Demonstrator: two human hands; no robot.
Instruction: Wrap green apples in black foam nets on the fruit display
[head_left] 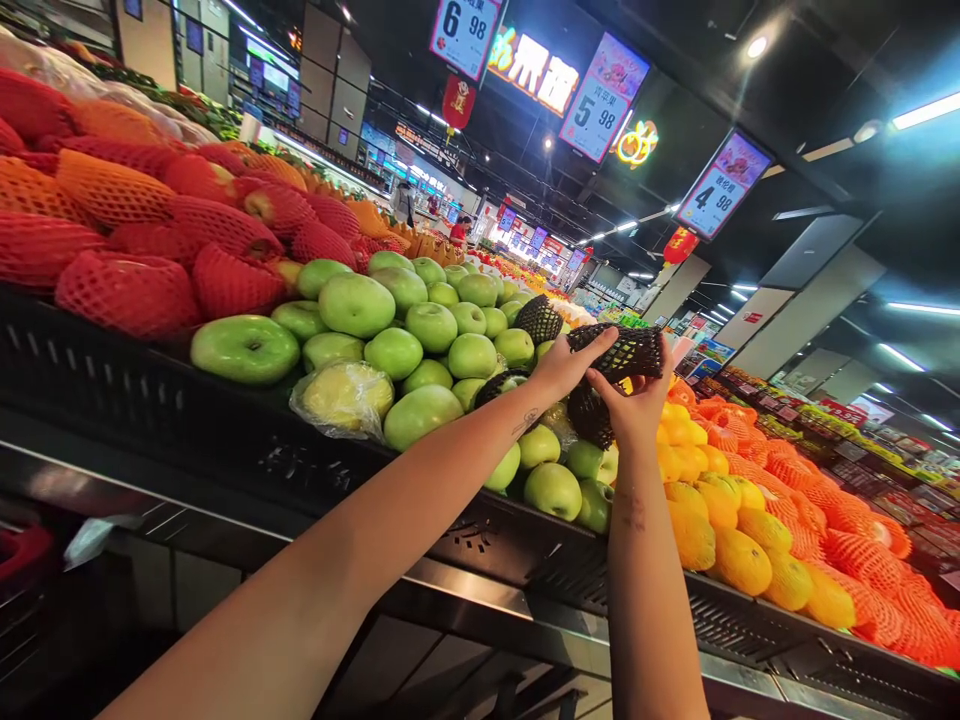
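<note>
Both hands hold a black foam fruit net [621, 352] above the heap of green apples [431, 328]. My left hand [564, 368] grips its left end, with the thumb laid along the net. At the right end, my right hand [639, 405] closes around it from below and behind. Whether a fruit sits inside the net I cannot tell. Another black net [590, 416] lies just under the hands, and a further black-netted piece [538, 319] rests behind them among the apples. A yellowish fruit in clear plastic [345, 395] lies at the front of the heap.
Fruits in red and orange nets [131, 290] are piled on the left. Oranges [739, 560] and orange-netted fruits [855, 545] lie to the right. A black slatted rail [225, 430] runs along the stand's front. Price signs [604, 97] hang overhead. People are far back.
</note>
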